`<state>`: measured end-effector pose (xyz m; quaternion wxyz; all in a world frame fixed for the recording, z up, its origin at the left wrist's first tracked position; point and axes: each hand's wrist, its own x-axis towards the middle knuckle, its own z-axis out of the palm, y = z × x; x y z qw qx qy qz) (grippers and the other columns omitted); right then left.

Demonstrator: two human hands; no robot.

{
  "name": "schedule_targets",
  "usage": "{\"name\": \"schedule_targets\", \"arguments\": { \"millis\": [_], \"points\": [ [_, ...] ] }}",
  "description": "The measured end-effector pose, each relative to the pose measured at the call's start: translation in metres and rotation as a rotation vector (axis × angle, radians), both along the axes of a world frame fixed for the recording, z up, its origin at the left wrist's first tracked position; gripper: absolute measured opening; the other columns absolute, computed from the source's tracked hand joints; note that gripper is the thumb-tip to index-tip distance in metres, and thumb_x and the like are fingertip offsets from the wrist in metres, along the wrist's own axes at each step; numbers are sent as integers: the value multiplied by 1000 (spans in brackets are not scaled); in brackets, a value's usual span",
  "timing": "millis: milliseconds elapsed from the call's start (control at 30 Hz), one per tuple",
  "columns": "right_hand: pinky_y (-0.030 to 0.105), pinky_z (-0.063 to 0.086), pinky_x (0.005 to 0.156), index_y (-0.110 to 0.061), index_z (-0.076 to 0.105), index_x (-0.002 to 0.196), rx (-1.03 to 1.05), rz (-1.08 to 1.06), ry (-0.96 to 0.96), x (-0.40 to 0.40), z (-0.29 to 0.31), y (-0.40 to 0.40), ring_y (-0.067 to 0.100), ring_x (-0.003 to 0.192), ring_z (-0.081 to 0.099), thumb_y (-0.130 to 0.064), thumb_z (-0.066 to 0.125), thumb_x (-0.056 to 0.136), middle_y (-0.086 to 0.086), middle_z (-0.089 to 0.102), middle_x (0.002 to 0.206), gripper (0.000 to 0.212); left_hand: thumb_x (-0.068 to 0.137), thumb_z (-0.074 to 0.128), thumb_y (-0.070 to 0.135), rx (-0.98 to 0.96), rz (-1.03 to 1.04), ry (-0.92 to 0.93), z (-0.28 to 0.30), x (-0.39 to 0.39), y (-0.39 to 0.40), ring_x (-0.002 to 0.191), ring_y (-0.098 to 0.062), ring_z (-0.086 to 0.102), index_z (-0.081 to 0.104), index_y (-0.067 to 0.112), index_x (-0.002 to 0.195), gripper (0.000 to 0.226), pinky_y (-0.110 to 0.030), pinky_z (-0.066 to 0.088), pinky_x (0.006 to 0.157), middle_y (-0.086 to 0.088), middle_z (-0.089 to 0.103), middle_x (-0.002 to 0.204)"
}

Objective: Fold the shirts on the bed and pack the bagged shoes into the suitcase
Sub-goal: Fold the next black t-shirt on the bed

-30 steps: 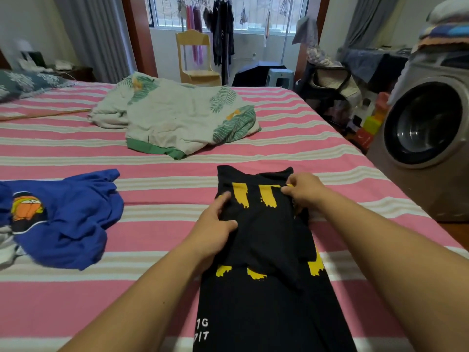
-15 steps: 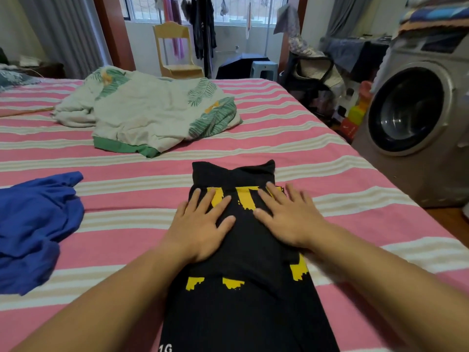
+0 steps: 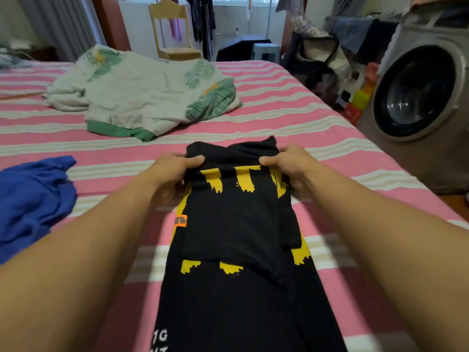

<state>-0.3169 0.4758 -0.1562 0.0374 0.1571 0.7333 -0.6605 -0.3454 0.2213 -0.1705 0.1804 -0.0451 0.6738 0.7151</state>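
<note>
hands now gripping black shirt (image 3: 236, 224) top corners

Head-worn wide-angle view looks forward and down, close over the bed (image 3: 291, 97); room beyond.

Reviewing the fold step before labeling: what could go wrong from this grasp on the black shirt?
1. Both the left hand and right hand grip the far corners of the black shirt; an uneven pull toward the person may skew the fold.
2. The tucked side panels look loose, so lifting could let them slip open.
3. The near end of the shirt runs out of view, so alignment of the far edge to it cannot be checked.
</note>
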Motion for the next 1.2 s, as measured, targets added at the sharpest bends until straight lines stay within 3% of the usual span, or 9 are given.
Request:
{"name": "schedule_targets", "arguments": {
  "millis": [233,333,467,567,633,733,933,1000,1200],
  "points": [
    [30,53,84,-14,72,103,210,166,366,147,54,-1,12,90,67,2,76,79,1,73,98,29,82,66,-10,-49,-6,397,50,155,-42,87,-9,64,73,20,93,33,-23,48,80,5,73,90],
    [31,54,90,-7,73,95,485,293,283,220,23,2,11,100,64,4,75,78,10,65,112,20,85,56,-21,-303,-186,346,28,224,-63,75,-11,59,72,24,81,48,-15,46,67,6,68,87],
    [0,39,88,-10,76,109,618,366,175,269,8,14,-17,113,49,13,58,92,-3,50,130,34,79,47,-22,-745,-182,422,9,256,-82,95,-8,65,71,17,81,46,-11,47,76,3,59,105],
    [11,46,76,-14,71,113,499,200,146,265,16,23,-9,87,62,12,53,93,-1,64,115,37,87,52,-7,-778,104,550,20,257,-77,81,-4,66,66,17,83,28,-15,46,66,-1,65,96],
    [28,49,67,-18,65,114,395,50,39,255,17,20,10,72,63,-6,57,97,6,70,103,22,94,55,16,-823,153,569,24,257,-61,95,-10,62,65,21,109,19,-28,50,81,1,63,112],
    [30,52,58,-19,59,112,360,9,-95,248,22,-2,17,64,60,-22,60,96,7,67,90,16,99,51,45,-805,92,326,30,252,-29,115,-26,56,44,24,146,52,-42,47,95,-6,56,132],
    [33,56,60,-14,55,124,388,79,-160,248,29,-20,22,74,66,-12,71,91,6,66,92,37,95,61,11,-702,83,192,35,235,-31,81,-25,65,46,21,140,49,-36,54,67,-9,66,94],
    [36,57,73,-16,51,135,561,141,-220,240,31,-9,27,91,68,-16,74,88,12,66,114,53,92,62,12,-813,-54,184,39,232,-38,85,-28,68,49,25,137,49,-37,58,64,-12,63,105],
    [41,23,120,-23,38,153,1124,295,333,183,35,-36,30,145,29,-32,44,101,9,35,157,52,98,35,58,-1196,-240,939,31,195,7,143,-30,32,39,34,153,60,-47,29,117,-6,38,155]
  ]
}}
